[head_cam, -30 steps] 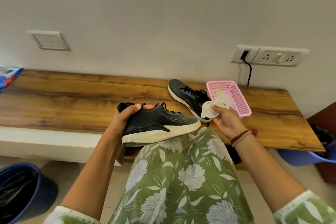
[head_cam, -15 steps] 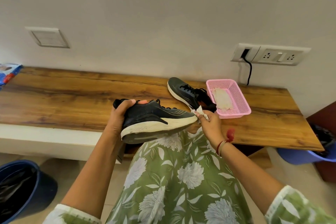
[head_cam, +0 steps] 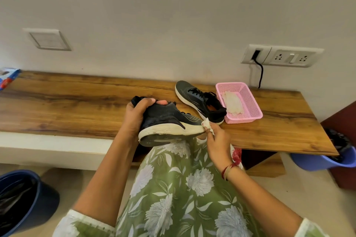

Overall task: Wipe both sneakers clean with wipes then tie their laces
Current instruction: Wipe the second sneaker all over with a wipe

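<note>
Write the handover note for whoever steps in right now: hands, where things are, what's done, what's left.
Left hand grips the heel of the held sneaker, which is tipped on its side over the lap.
Right hand pinches a wipe against the toe end of its white sole.
Second sneaker lies on the wooden bench, beside the pink basket with spare wipes in it.
Done: wiping begun at the toe; the sole edge shows grey marks.
Left: finish this sneaker, wipe the second, tie both pairs of laces.
</note>
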A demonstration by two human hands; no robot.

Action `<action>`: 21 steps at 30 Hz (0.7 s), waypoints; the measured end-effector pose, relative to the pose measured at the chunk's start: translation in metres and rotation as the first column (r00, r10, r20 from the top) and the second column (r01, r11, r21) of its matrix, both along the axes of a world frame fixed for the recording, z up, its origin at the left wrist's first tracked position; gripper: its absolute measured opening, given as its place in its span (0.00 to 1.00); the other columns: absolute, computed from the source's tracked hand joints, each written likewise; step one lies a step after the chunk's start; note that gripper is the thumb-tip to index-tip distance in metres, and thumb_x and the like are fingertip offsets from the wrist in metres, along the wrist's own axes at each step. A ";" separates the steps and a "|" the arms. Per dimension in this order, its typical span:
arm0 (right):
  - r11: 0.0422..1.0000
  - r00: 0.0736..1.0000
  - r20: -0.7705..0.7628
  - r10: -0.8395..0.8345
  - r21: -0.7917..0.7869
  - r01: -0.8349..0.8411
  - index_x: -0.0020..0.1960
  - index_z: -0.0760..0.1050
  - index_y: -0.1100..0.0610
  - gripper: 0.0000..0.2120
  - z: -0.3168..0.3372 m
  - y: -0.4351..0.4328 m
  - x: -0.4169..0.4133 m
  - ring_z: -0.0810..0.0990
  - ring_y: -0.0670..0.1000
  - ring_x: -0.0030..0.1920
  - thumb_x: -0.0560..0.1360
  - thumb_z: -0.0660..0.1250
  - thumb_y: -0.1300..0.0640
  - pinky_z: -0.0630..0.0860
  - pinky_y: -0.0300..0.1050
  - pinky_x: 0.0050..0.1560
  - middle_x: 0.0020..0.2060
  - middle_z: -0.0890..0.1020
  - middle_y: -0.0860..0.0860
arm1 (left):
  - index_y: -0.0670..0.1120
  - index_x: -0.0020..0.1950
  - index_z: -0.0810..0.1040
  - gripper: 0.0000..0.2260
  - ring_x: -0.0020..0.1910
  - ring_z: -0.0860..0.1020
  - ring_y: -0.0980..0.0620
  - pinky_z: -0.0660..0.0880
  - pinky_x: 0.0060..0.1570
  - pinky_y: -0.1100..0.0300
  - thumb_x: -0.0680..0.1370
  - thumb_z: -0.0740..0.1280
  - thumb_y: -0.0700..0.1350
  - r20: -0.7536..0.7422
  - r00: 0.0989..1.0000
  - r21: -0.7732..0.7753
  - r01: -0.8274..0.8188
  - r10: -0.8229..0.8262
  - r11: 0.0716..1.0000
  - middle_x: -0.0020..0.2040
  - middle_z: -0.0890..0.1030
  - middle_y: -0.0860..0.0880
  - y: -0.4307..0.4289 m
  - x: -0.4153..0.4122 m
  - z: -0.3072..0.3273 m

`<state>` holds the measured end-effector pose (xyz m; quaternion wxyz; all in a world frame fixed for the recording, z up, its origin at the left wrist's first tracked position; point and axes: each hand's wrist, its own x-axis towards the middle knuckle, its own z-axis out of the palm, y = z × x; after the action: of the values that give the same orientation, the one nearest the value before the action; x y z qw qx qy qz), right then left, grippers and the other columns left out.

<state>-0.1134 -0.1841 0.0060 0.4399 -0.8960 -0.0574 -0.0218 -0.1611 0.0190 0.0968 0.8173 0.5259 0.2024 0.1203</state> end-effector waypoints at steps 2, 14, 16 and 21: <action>0.998 1.000 0.005 0.009 -0.054 -0.009 0.58 0.78 0.60 0.11 0.006 0.003 -0.012 0.76 0.52 0.38 0.79 0.60 0.64 0.66 0.32 0.30 0.42 0.82 0.57 | 0.40 0.37 0.74 0.09 0.36 0.83 0.46 0.81 0.37 0.56 0.78 0.61 0.36 0.001 1.000 0.000 -0.002 0.002 1.000 0.38 0.85 0.43 -0.002 0.000 0.000; 0.888 0.988 -0.092 0.122 0.454 -0.067 0.60 0.75 0.53 0.13 0.052 -0.001 -0.055 0.74 0.36 0.30 0.80 0.57 0.63 0.69 0.29 0.29 0.41 0.78 0.48 | 0.37 0.45 0.74 0.12 0.38 0.83 0.45 0.80 0.37 0.55 0.67 0.67 0.43 0.021 0.999 -0.111 0.033 -0.030 0.993 0.40 0.85 0.43 0.015 -0.014 -0.012; 0.954 1.000 0.001 -0.030 0.299 0.029 0.61 0.76 0.59 0.12 0.043 -0.015 -0.024 0.71 0.38 0.28 0.81 0.57 0.63 0.66 0.29 0.27 0.35 0.76 0.47 | 0.35 0.53 0.74 0.21 0.38 0.83 0.44 0.79 0.36 0.55 0.64 0.70 0.44 0.023 0.999 -0.116 0.039 -0.037 0.993 0.41 0.85 0.42 0.014 -0.015 -0.012; 0.994 0.995 0.011 0.104 0.016 -0.104 0.63 0.76 0.60 0.14 0.010 -0.010 0.003 0.76 0.44 0.39 0.79 0.59 0.65 0.69 0.32 0.35 0.44 0.81 0.51 | 0.31 0.57 0.74 0.28 0.36 0.82 0.45 0.79 0.35 0.58 0.62 0.70 0.46 0.001 0.997 -0.076 0.073 -0.073 0.994 0.40 0.85 0.42 0.006 -0.014 -0.013</action>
<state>-0.1103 -0.1937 0.0156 0.4477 -0.8879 -0.1060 -0.0040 -0.1747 0.0253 0.0834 0.8403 0.5017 0.1880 0.0822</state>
